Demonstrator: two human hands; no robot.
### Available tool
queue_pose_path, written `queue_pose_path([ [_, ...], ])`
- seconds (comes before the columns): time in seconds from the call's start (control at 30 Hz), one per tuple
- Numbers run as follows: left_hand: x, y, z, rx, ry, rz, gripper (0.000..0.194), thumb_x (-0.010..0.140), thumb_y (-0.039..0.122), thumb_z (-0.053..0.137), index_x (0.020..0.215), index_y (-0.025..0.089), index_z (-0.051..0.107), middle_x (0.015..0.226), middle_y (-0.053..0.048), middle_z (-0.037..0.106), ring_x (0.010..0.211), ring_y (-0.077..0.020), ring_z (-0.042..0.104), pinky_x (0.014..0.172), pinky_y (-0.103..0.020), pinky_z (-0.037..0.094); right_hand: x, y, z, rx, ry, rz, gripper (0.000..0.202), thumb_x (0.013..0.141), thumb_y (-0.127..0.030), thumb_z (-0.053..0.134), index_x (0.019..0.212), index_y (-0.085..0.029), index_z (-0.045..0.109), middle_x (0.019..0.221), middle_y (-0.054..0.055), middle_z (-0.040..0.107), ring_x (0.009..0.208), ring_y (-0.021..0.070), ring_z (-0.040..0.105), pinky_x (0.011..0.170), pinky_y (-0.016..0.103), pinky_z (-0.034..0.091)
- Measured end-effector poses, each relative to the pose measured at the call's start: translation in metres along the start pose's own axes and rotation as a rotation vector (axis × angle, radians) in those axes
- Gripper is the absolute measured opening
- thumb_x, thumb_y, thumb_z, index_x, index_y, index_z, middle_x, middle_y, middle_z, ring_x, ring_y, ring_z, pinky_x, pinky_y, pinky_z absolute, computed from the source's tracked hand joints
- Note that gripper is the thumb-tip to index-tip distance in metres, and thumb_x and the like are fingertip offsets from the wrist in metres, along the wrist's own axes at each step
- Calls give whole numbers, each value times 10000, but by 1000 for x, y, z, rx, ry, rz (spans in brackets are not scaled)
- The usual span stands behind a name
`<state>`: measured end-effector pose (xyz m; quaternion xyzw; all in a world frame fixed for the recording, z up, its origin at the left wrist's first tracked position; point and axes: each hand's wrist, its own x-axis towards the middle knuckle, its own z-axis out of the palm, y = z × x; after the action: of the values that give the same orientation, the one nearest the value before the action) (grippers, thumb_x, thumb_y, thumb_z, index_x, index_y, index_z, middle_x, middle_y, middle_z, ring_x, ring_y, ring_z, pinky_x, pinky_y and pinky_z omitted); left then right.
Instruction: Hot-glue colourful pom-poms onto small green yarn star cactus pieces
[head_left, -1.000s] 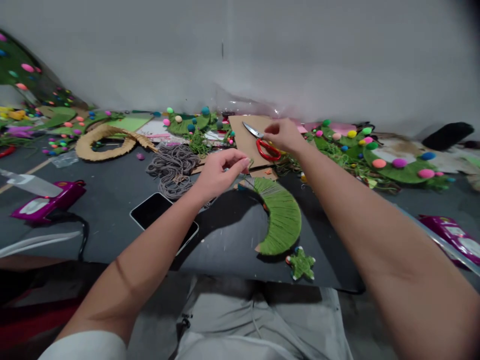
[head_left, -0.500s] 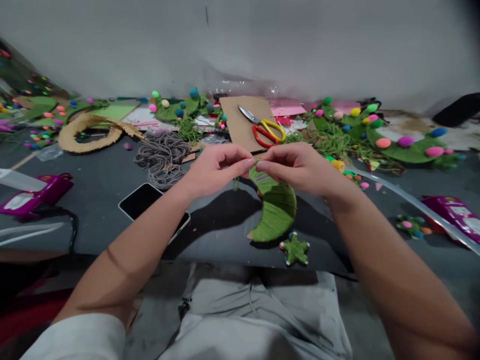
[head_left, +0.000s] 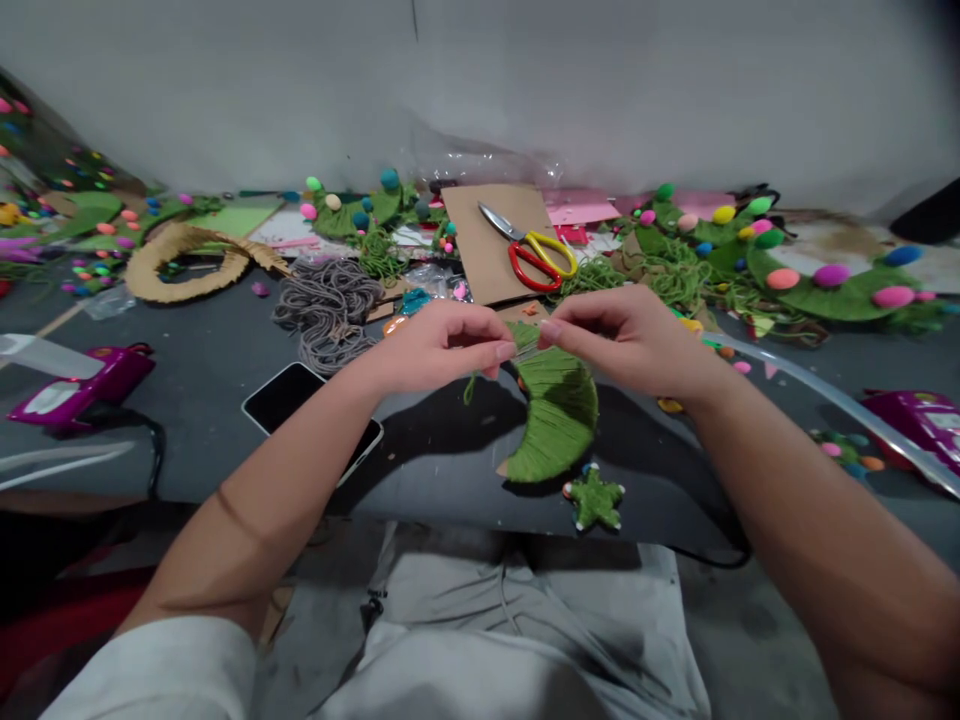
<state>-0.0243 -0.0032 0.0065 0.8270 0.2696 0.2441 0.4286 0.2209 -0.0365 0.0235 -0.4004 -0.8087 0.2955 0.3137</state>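
Note:
A crescent wrapped in green yarn lies on the dark table in front of me, its upper tip beneath my fingers. My left hand pinches thumb against forefinger by that tip, and a short end of green yarn hangs below it. Just across the tip, my right hand is also closed in a pinch; whatever it holds is too small to make out. Faint pale strands show between the two hands. A small green star with white-tipped points lies below the crescent.
Red-and-yellow-handled scissors rest on a brown cardboard sheet. Grey yarn, a phone and a tan ring are at left. Purple devices stand on both sides. Pompom-trimmed green crescents line the back.
My hands have drawn apart from fingertips touching to a small gap over the crescent's tip. An orange and teal piece now shows behind my left hand. The view has shifted slightly.

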Motion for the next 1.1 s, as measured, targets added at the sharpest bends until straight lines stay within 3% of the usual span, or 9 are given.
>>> queue_pose_path([
  [0.1, 0, -3, -3, -3, 25, 18, 228, 941, 387, 675, 879, 170, 712, 731, -19, 722, 666, -124, 670, 612, -207, 512, -8, -6, -1, -180, -9, -36, 314, 999, -459, 577, 930, -200, 740, 698, 0, 612, 625, 140, 522, 584, 290, 397],
  [0.17, -1, -4, -4, 1, 54, 16, 218, 934, 384, 684, 889, 173, 715, 738, -25, 730, 669, -131, 682, 619, -212, 527, -29, -15, 1, -337, -79, -79, 341, 994, -464, 580, 1187, -216, 710, 1015, 76, 736, 875, 228, 670, 738, 346, 504],
  [0.23, -1, -4, -4, 16, 69, 13, 203, 929, 374, 692, 898, 176, 720, 743, -28, 733, 671, -133, 689, 616, -211, 532, -63, -23, 3, -474, -105, -44, 422, 997, -488, 554, 1312, -223, 648, 1292, 138, 693, 1119, 311, 671, 873, 435, 534],
  [0.37, -2, -1, -2, 19, 60, 22, 188, 935, 357, 687, 907, 175, 727, 758, -32, 735, 678, -129, 688, 609, -207, 525, -129, -25, 0, -719, 31, 405, 407, 992, -591, 463, 815, -276, 651, 759, 77, 711, 647, 293, 671, 539, 404, 443],
  [0.43, -2, 0, -1, 15, 50, 19, 194, 933, 358, 686, 903, 170, 726, 757, -34, 735, 678, -128, 685, 614, -210, 524, -146, -16, -5, -845, 166, 652, 451, 957, -673, 462, 810, -279, 627, 720, 99, 700, 615, 336, 665, 506, 412, 398],
  [0.57, -2, 0, 1, 26, 56, -4, 202, 927, 357, 691, 888, 161, 723, 739, -30, 731, 664, -122, 677, 617, -210, 513, -144, 12, -13, -953, 177, 646, 441, 960, -633, 504, 1052, -230, 657, 954, 158, 757, 792, 370, 713, 553, 401, 400],
  [0.83, -1, -1, 1, 24, 56, -18, 215, 930, 368, 686, 882, 161, 720, 753, -32, 736, 681, -121, 683, 646, -214, 522, -128, 50, -29, -972, 168, 633, 265, 977, -461, 554, 997, -233, 688, 875, 134, 748, 668, 285, 640, 505, 336, 292],
  [1.03, -2, 0, 1, 26, 63, -10, 244, 940, 405, 677, 905, 170, 731, 760, -40, 734, 666, -129, 667, 615, -224, 513, -129, 16, -26, -985, 194, 592, 430, 952, -612, 555, 914, -211, 706, 876, 143, 750, 755, 341, 680, 556, 395, 399],
  [1.1, -3, 1, 2, -6, 53, -3, 221, 938, 381, 682, 897, 169, 727, 759, -38, 737, 674, -130, 680, 631, -220, 531, -117, -2, -16, -768, 233, 406, 372, 981, -552, 539, 946, -233, 726, 903, 101, 766, 774, 301, 698, 642, 417, 488],
])
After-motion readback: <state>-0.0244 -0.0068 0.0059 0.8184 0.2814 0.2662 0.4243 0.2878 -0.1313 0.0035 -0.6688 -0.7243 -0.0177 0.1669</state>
